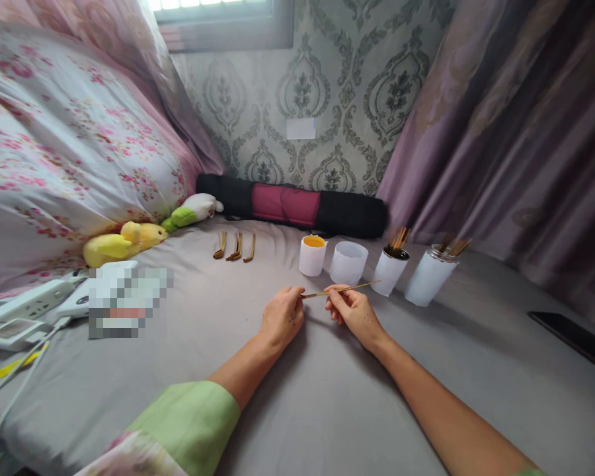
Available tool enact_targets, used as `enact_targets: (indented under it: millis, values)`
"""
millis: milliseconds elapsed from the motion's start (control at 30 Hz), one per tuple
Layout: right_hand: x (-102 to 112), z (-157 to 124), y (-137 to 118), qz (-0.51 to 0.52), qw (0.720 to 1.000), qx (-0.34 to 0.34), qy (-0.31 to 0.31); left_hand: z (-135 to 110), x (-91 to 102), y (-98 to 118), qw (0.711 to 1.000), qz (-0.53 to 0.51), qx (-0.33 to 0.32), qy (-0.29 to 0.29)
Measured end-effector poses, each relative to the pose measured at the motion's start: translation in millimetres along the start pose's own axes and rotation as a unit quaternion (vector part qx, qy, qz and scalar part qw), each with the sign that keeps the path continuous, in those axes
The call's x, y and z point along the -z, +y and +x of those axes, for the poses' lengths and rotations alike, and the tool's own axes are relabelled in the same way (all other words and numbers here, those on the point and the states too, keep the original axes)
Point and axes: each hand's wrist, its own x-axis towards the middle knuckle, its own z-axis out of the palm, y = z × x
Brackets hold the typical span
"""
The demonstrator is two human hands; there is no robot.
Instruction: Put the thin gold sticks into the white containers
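My left hand (283, 318) and my right hand (356, 317) are low over the middle of the grey sheet, a short way apart. Between them they hold one thin brown stick (359, 286). The left fingertips pinch its left end; the right fingers grip it near the middle, and its tip sticks out to the right. Just beyond are a white cup with orange-yellow contents (312, 259) and a translucent whitish cup (348, 263). To the right, a white-wrapped dark-rimmed cup (389, 274) and a white-wrapped jar (429, 281) hold upright brown sticks.
Several bent brown sticks (235, 248) lie in small groups at the back left. A yellow plush toy (129, 243), a power strip (30, 305) and cables are on the left. A black-and-red roll bag (292, 203) lies along the wall; a dark flat device (575, 338) rests far right.
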Motion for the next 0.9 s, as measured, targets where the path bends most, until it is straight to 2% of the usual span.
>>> enact_targets:
  millis: [367, 700, 900]
  values:
    - [2, 0, 1, 0.051, 0.999, -0.01, 0.004, 1, -2.2, 0, 0.999, -0.042, -0.011, 0.027]
    - [6, 2, 4, 0.102, 0.994, -0.035, 0.027, 2, -7.8, -3, 0.993, -0.09, -0.074, 0.031]
    - [7, 3, 4, 0.11, 0.993, -0.037, 0.031, 5, -11.7, -6, 0.987, -0.136, -0.084, 0.035]
